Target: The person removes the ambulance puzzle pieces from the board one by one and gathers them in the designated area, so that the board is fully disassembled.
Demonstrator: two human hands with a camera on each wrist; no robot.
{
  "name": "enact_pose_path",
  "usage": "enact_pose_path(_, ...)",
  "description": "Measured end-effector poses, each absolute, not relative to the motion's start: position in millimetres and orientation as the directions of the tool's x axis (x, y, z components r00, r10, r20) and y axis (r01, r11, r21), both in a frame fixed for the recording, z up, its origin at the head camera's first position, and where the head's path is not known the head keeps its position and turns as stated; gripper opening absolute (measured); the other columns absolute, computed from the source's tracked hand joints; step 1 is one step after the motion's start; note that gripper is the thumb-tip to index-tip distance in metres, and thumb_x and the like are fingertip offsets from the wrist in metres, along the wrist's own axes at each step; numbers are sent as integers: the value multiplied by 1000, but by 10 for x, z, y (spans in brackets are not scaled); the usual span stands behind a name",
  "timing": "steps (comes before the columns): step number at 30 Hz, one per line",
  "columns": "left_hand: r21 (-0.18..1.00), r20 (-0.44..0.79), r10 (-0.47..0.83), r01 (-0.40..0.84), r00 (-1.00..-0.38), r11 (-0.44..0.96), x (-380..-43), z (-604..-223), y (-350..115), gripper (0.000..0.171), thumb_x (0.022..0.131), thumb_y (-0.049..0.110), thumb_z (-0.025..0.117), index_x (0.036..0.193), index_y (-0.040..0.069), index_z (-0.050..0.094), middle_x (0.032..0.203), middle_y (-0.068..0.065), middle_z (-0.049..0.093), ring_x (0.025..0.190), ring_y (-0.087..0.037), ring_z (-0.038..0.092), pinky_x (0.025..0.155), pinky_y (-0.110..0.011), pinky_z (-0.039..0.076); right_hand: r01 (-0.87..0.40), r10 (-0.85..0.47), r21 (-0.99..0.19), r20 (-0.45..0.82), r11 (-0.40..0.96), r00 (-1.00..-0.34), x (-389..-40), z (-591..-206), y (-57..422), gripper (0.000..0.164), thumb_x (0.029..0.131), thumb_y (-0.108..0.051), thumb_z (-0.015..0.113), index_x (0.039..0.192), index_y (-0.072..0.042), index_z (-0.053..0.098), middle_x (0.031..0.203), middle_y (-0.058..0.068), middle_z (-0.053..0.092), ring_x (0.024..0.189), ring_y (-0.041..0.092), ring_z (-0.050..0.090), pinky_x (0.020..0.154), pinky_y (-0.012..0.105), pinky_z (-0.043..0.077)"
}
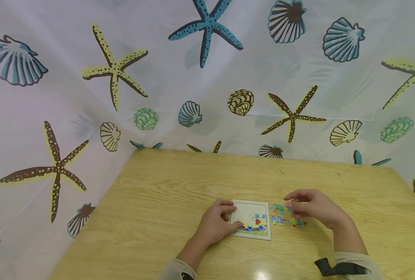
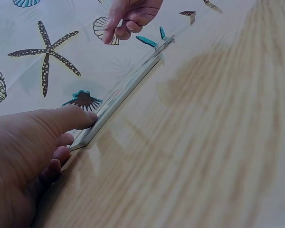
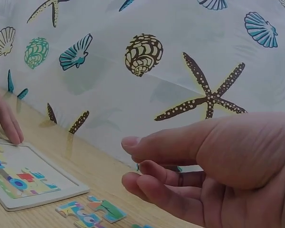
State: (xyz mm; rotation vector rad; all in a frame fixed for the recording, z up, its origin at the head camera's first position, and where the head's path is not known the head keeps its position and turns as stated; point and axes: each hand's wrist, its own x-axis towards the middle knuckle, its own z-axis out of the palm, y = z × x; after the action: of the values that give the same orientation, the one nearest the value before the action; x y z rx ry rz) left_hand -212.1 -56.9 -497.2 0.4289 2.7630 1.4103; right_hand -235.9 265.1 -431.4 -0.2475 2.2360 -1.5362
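Observation:
A square jigsaw puzzle tray (image 1: 251, 210) with a pale border lies on the wooden table, its lower part filled with joined colourful pieces (image 1: 258, 226). My left hand (image 1: 216, 221) grips the tray's left edge. In the left wrist view its thumb (image 2: 80, 117) lies on the border, with the other fingers curled at the side. Just right of the tray, several loose puzzle pieces (image 1: 278, 220) lie on the table. Above them hovers my right hand (image 1: 314, 206). In the right wrist view its fingers (image 3: 166, 190) are loosely bent, and I see nothing held between them and the thumb.
The wooden table (image 1: 165, 182) extends around the tray on every side. A white curtain (image 1: 214, 85) printed with starfish and shells hangs behind the table and along its sides. A dark strap (image 1: 344, 268) circles the right wrist over a light sleeve.

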Motion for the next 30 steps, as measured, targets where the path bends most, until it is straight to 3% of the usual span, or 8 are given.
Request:
enact_pose_path(12,791,126,247,248,-961,559,-2117,-4974,-582,50,78,31,87,117,4,73,126,-1,61,84,-6,53,73,-20,45,28,-428,-907,-225,421,-875,-2393,-4439,2278,35,95,-18,68,119,7,65,88,9,63,75,17,68,71,31,59)
enact_pose_path(25,802,116,249,239,-962,548,-2104,-4977,-579,49,78,30,86,117,4,73,127,0,61,85,-7,53,73,-20,45,-34,-467,-871,-229,489,-854,-2311,-4477,2014,23,82,-5,78,100,7,69,71,1,63,62,9,58,60,27,54)
enact_pose_path(30,797,117,246,239,-962,555,-2115,-4973,-573,49,78,32,87,117,6,73,126,2,61,85,-6,53,74,-20,45,-53,-459,-856,-223,515,-860,-2294,-4462,1962,27,80,-3,79,102,7,66,73,3,62,62,11,57,60,28,53)
